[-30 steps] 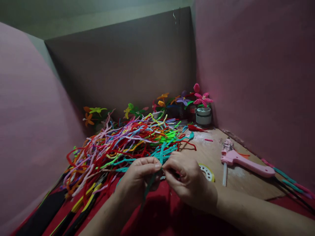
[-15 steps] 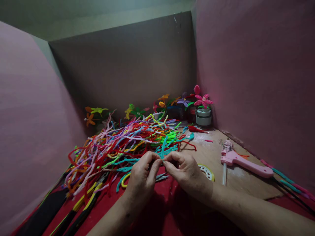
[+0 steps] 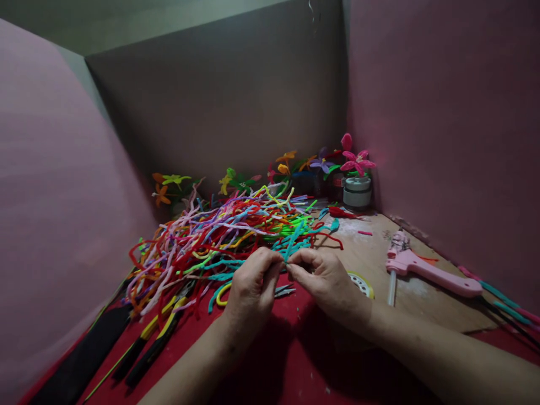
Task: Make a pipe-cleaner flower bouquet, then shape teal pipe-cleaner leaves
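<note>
Both my hands meet in front of the pile, fingertips pinched close together. A turquoise pipe cleaner (image 3: 294, 241) rises from between them, and its lower end is hidden by the fingers. My left hand (image 3: 254, 281) is closed on it from one side; my right hand (image 3: 327, 283) pinches it from the other. Just beyond lies a tangled heap of colourful pipe cleaners (image 3: 228, 220). Scissors (image 3: 285, 291) rest on the red cloth, partly covered by my left hand. Behind my right hand a yellow-and-white tape roll (image 3: 361, 285) is half hidden.
To the right, a pink glue gun (image 3: 441, 275) lies on a wooden board (image 3: 422, 306). Yellow-and-black pliers (image 3: 162, 332) sit at left on the red cloth (image 3: 253, 371). Pipe-cleaner flowers (image 3: 358, 163) stand along the back, one in a pale pot (image 3: 356, 193). Walls enclose the sides.
The view has tilted down slightly, so the scene shifts up and right. My hands keep the same pinch on the turquoise pipe cleaner, with little visible change.
</note>
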Demonstrator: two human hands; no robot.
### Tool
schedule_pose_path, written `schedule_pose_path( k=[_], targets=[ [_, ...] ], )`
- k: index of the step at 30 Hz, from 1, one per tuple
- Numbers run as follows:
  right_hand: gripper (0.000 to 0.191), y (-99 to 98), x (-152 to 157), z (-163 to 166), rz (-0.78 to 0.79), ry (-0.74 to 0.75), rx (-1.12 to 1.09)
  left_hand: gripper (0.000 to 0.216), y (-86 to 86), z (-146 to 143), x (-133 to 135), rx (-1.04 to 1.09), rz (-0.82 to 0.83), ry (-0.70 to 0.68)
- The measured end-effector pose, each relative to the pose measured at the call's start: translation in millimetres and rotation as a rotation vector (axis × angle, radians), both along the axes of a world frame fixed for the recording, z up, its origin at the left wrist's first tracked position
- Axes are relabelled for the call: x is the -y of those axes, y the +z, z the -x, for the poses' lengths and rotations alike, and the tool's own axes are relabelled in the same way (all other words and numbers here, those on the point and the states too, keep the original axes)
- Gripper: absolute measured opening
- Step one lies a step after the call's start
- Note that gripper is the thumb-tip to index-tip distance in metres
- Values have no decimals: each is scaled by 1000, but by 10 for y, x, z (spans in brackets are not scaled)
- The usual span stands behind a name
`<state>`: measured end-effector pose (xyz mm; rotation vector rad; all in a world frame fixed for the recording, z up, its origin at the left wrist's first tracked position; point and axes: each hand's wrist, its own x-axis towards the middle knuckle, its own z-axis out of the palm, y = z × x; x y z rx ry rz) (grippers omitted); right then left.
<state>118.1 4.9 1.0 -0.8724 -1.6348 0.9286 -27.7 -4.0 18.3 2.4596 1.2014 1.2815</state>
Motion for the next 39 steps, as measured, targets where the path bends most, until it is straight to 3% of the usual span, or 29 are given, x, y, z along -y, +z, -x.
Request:
schedule_pose_path(
  k=[4,13,15,18,21,25,32,39],
  targets=[
    [14,13,-6,4,112,45,-67,12,-17,4,-1,-34,-40,-29],
    [15,-22,9,7,77,29,30,16,42,-1,23,-34,143,95],
    [12,-52,12,10,-18,-37,63,15,57,8,23,-23,176,121],
    [20,-97,21,8,-305,-169,121,16,78,25,20,-22,273,100],
    [28,-110,23,2,-469,-170,225,18,83,30,12,-49,321,57],
    [19,-83,29,-3,-493,-175,352,18,60,14,-2,-42,319,68],
    [22,-56,77,-3,-496,-260,419,18,0,-26,-2,61,334,106],
    [23,0,50,-7,-518,-321,422,18,-32,-65,-3,202,470,96]
  ],
)
